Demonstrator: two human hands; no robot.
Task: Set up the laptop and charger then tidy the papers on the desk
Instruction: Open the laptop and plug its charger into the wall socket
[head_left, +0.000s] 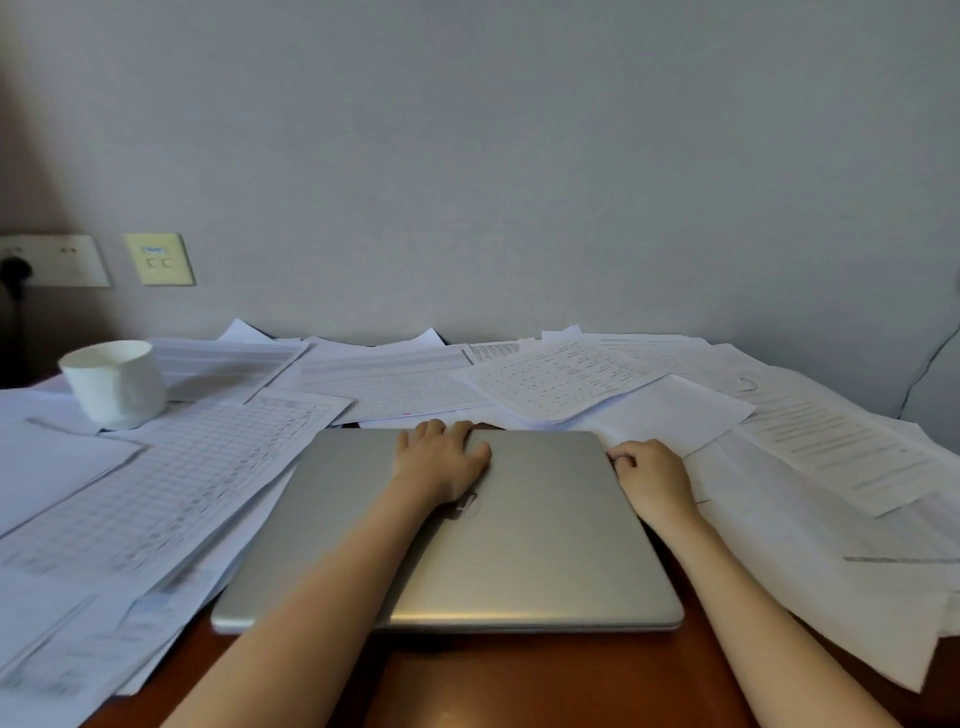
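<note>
I am holding the closed silver laptop (545, 545) with both hands. It is lying flat on the wooden desk (545, 675), under my palms and reaching back toward my elbows. My left hand (441, 462) is resting on the lid, with its fingers hooking over the far edge and the thumb spread out to the right. My right hand (652, 478) is gripping the far right corner with its fingers curled in.

I am judging this step to be seating the laptop before opening it. To do that well, I am keeping the pull even on both sides so the case is not twisting. I am also watching the loose papers (171, 478) crowding in just past my fingertips and outside each wrist, since a sheet could slip underneath.

I cannot tell which edge has the hinge, so I am planning to test gently. The charger is not in view. The wall sockets (62, 260) are far off beyond my left hand, past a white cup (114, 382).
</note>
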